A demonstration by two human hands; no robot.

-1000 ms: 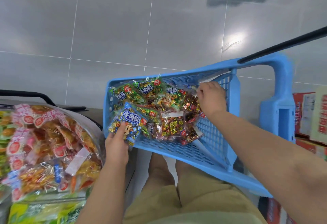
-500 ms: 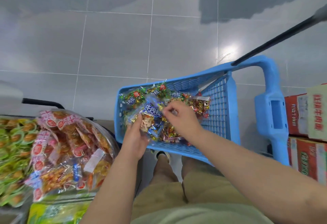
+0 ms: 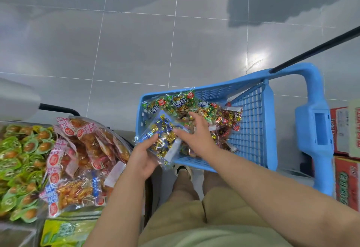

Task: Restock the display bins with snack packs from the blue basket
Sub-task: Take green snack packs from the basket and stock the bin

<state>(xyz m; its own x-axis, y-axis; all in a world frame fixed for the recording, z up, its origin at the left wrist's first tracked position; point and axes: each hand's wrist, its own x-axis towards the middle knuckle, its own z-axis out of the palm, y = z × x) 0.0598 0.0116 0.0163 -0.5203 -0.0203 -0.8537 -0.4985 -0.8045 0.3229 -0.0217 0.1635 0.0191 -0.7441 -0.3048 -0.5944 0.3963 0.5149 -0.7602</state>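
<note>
At the near left corner of the basket [image 3: 251, 127], the left hand [image 3: 143, 159] is pinching a blue-and-gold pack [image 3: 162, 139] by its lower edge, thumb on top and fingers curling underneath. The pack is hanging tilted over the basket's rim, partly outside it, between the basket and the bin [image 3: 126, 143] of orange packs [image 3: 83, 143] to the left. The right hand [image 3: 196, 137] is reaching over the basket with fingers spread and fairly straight. Its fingertips are lying at the pack's far edge, and whether they are pressing it I cannot tell.

The pack is looking light and soft: a clear film bag of small wrapped sweets, sagging and creasing around the thumb. The glossy film is probably slippery, and the loose contents are likely shifting towards the low end as it tilts. A pinch at one edge is letting it droop, so a fuller hold across the middle, or a second hand steadying the far edge, seems the safer way to carry it. Nothing about it is looking fragile, though squeezing hard could burst a seam.

Green packs [image 3: 181, 102] and red packs [image 3: 228, 118] are lying heaped in the basket, waiting their turn.
</note>
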